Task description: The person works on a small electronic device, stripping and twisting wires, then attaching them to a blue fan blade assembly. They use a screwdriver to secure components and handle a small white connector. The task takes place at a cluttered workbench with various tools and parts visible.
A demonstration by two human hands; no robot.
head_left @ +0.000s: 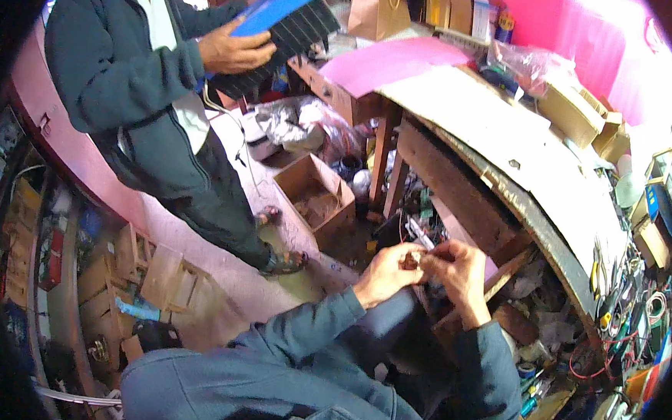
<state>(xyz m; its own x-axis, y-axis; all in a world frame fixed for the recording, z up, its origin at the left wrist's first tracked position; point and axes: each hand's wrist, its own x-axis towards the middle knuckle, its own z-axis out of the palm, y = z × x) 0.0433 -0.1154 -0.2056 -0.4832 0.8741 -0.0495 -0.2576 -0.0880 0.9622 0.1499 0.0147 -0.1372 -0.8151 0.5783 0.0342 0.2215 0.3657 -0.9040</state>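
Above my knees, my two hands meet beside the table's near edge. Between the fingertips is a small brownish, copper-coloured piece, too small for me to tell its kind. My left hand is closed, with thumb and fingers gripping that piece. From the right, my right hand pinches at it with bent fingers; whatever lies inside that pinch is mostly hidden. Behind the hands, a pale thin object lies among clutter under the table.
A worktable with a pale top curves along the right, with pliers and wires at its end. Another person stands at the left, holding a blue-and-black panel. An open cardboard box sits on the floor.
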